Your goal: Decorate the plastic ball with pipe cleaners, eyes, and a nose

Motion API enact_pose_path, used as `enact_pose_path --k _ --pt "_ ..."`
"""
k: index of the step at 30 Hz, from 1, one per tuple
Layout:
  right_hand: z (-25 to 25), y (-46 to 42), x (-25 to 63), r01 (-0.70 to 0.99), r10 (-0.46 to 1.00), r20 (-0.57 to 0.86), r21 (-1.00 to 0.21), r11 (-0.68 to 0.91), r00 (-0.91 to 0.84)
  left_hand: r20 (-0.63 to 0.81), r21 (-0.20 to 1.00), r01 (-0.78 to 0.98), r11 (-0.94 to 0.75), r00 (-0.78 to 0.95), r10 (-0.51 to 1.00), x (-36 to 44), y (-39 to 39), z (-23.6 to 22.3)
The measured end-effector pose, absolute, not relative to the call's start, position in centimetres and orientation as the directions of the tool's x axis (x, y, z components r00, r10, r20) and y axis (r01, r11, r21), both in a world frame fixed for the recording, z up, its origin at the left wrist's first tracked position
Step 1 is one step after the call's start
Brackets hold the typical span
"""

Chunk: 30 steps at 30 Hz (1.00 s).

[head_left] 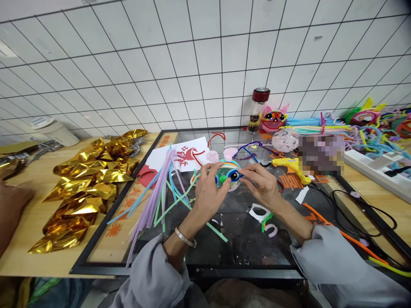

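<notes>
A colourful pipe-cleaner animal face (pixel 222 178) with a blue-rimmed eye (pixel 234 175) and pale pink round ears (pixel 230 153) is between my hands, above the dark glass board. My left hand (pixel 210 188), with a bracelet at the wrist, grips its left side, thumb near the green middle. The fingers of my right hand (pixel 260 183) pinch the outer edge of the blue eye; part of the face is hidden behind them. Left of my left hand lies a bunch of lilac pipe cleaners (pixel 157 192), with blue and green ones among it.
A yellow glue gun (pixel 293 167) lies to the right, its black cord running over the board. Behind stands a glass bottle (pixel 255 113). Gold foil (pixel 86 188) covers the left table, near another person's arm (pixel 13 209). Paper scraps (pixel 259 211) lie in front.
</notes>
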State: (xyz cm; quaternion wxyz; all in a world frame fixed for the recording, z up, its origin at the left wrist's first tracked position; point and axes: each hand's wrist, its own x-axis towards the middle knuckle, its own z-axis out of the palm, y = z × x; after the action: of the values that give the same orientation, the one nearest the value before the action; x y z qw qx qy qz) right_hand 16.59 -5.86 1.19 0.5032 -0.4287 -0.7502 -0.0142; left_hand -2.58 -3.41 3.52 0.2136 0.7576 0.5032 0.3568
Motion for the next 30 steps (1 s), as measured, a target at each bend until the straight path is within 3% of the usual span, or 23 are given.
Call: enact_pose_path --k 13,30 --pt "1.11 -5.33 16.71 0.655 0.599 0.770 -0.338 0.675 -0.220 0.342 0.696 0.577 -0.428 0.257 0.904 -2.68 -3.21 3.34" --pt "1.24 -5.42 16.92 0.635 0.614 0.763 -0.375 0.676 -0.202 0.340 0.686 0.590 -0.426 0.257 0.904 -2.52 -3.28 3.52"
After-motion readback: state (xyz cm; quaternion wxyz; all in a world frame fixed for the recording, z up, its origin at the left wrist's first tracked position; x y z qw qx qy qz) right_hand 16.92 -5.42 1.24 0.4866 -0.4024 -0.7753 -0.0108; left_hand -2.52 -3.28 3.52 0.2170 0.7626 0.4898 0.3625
